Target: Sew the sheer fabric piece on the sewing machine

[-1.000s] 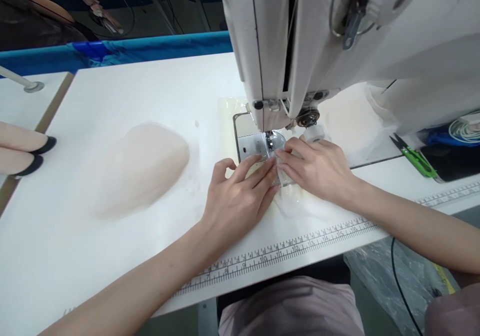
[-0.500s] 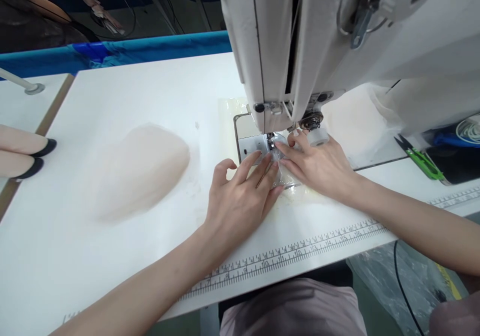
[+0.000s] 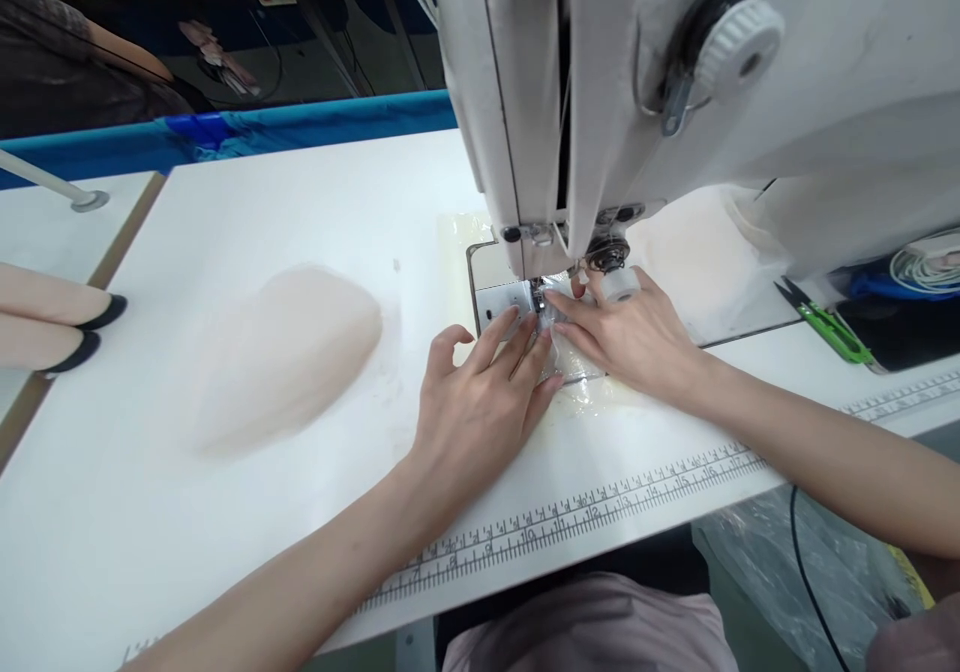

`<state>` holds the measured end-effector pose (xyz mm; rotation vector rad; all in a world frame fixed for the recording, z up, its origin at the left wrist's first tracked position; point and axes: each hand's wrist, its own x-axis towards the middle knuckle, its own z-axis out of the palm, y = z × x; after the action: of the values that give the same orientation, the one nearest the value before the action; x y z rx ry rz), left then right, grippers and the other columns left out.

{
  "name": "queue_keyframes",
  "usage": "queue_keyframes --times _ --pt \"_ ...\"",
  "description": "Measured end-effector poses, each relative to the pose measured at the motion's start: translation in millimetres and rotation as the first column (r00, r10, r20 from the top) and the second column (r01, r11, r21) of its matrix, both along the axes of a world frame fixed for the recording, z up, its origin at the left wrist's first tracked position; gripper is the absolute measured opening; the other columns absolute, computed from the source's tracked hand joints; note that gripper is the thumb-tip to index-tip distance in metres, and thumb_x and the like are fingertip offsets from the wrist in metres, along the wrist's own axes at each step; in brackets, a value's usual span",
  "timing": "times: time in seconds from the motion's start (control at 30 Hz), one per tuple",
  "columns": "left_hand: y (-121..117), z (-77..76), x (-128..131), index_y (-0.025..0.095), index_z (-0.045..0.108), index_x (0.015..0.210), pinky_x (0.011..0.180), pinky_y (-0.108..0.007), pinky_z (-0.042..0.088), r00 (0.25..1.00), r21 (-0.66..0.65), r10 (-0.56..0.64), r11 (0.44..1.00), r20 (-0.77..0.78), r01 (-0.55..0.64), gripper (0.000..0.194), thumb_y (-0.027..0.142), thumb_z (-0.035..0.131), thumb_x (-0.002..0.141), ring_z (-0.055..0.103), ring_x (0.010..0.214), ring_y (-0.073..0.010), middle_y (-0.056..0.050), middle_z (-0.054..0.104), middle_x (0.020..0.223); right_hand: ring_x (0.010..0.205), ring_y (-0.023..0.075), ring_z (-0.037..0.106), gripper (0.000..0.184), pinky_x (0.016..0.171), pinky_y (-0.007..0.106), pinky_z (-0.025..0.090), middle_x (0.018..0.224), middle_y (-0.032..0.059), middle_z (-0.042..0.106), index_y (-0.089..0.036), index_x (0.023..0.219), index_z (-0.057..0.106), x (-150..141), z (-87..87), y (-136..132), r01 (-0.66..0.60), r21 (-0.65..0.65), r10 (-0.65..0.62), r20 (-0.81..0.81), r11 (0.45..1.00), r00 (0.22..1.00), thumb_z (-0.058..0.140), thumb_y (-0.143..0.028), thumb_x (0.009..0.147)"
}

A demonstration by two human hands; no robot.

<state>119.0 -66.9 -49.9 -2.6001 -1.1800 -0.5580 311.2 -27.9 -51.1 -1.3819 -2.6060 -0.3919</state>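
My left hand (image 3: 480, 392) lies flat on the sewing machine bed, fingers stretched towards the presser foot (image 3: 537, 297). From the other side my right hand (image 3: 630, 337) reaches in, its extended fingertips close to the foot and near those of the left. Both press on a small piece of thin, see-through material (image 3: 559, 352) by the needle; its edges are hard to make out. The right thumb is hidden. A metal needle plate (image 3: 499, 297) shows left of the foot. The white sewing machine head (image 3: 517, 102) stands over the hands.
Sheer beige fabric (image 3: 300, 362) lies on the white table at left, more pale fabric (image 3: 697, 252) under the machine arm. Green thread snips (image 3: 832, 332) lie at right beside a dark flat object (image 3: 900, 337). A printed ruler (image 3: 525, 542) follows the front edge. Another person's arm (image 3: 127, 52) shows at upper left.
The camera view has shifted slightly, so the scene sits a little lower. Both hands keep nearly the same place beside the presser foot.
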Motion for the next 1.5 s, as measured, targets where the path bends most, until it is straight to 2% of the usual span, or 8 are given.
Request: queue_keyframes --times 0.5,0.73,0.83,0.93,1.0,1.17,1.3,1.5 --pt "5.9 -6.1 -1.0 0.014 0.061 0.12 0.092 -0.046 0.037 1.0 0.019 0.028 0.999 -0.001 -0.028 0.031 0.029 0.046 0.099 0.057 0.123 -0.0252 -0.011 0.067 0.122 0.101 0.025 0.057 0.037 0.083 0.037 0.032 0.125 0.0153 0.059 -0.021 0.129 0.06 2.5 -0.9 3.0 0.016 0.028 -0.016 0.004 0.999 1.0 0.039 -0.034 0.101" --pt "3.7 -2.6 -1.1 0.014 0.062 0.119 0.085 -0.043 0.04 1.0 0.06 0.017 0.998 -0.025 -0.016 0.028 0.024 0.049 0.096 0.062 0.109 -0.0242 -0.007 0.069 0.12 0.086 0.0209 0.061 0.031 0.079 0.036 0.036 0.1 0.0047 0.07 -0.019 0.098 0.071 15.1 17.6 -8.9 -0.174 -0.044 0.167 -0.132 0.984 0.977 0.056 -0.045 0.092" --pt "7.0 0.6 -3.7 0.016 0.061 0.121 0.084 -0.041 0.041 1.0 -0.068 -0.023 0.997 0.017 0.024 0.031 0.018 0.046 0.093 0.06 0.107 -0.0237 -0.004 0.068 0.12 0.082 0.0183 0.062 0.028 0.077 0.033 0.04 0.1 0.0026 0.069 -0.019 0.094 0.068 17.9 27.8 -14.0 -0.246 -0.244 0.203 -0.19 0.938 0.961 0.069 -0.044 0.082" --pt "14.5 6.5 -4.9 0.016 0.059 0.123 0.089 -0.044 0.04 0.998 -0.239 -0.052 0.969 0.038 0.059 0.043 0.014 0.046 0.083 0.057 0.111 -0.0258 -0.007 0.064 0.123 0.081 0.0159 0.062 0.009 0.073 0.03 0.041 0.095 0.0011 0.068 -0.019 0.089 0.064 17.2 30.2 -14.9 -0.226 -0.313 0.15 -0.247 0.923 0.957 0.058 -0.026 0.092" --pt "21.4 9.8 -3.2 0.015 0.059 0.122 0.09 -0.046 0.039 0.997 -0.309 -0.059 0.949 0.045 0.07 0.044 0.018 0.049 0.08 0.056 0.111 -0.0278 -0.009 0.063 0.122 0.071 0.0143 0.061 0.014 0.063 0.027 0.039 0.085 -0.0007 0.068 -0.02 0.091 0.062 16.1 28.5 -14.0 -0.167 -0.344 0.058 -0.306 0.924 0.95 0.049 -0.023 0.096" --pt "37.6 10.9 4.8 0.018 0.069 0.097 0.082 -0.043 0.04 0.984 -0.412 0.065 0.911 0.167 0.01 0.028 0.03 0.044 0.094 0.058 0.096 -0.025 -0.006 0.068 0.105 0.055 0.0103 0.057 0.017 0.056 0.025 0.039 0.085 -0.001 0.07 -0.019 0.092 0.058 14.2 21.3 -10.0 -0.13 -0.413 -0.101 -0.493 0.902 0.864 0.043 -0.025 0.098" --pt "42.2 13.7 2.7 0.02 0.072 0.086 0.08 -0.038 0.043 0.93 -0.527 0.122 0.845 0.346 0.085 0.027 0.028 0.047 0.094 0.059 0.087 -0.0202 -0.004 0.069 0.096 0.062 0.0111 0.061 0.019 0.058 0.024 0.044 0.094 0.0026 0.07 -0.017 0.091 0.06 15.2 17.8 -6.4 -0.195 -0.387 -0.099 -0.622 0.901 0.776 0.044 -0.024 0.097" --pt "43.3 16.8 -5.5 0.021 0.073 0.083 0.078 -0.033 0.047 0.847 -0.605 0.176 0.772 0.501 0.197 0.026 0.028 0.05 0.092 0.062 0.088 -0.0168 -0.002 0.068 0.096 0.064 0.0126 0.059 0.017 0.059 0.025 0.042 0.082 0.0015 0.07 -0.019 0.096 0.072 14.9 9.1 -3.5 -0.219 -0.261 0.038 -0.56 0.94 0.827 0.062 -0.031 0.09"
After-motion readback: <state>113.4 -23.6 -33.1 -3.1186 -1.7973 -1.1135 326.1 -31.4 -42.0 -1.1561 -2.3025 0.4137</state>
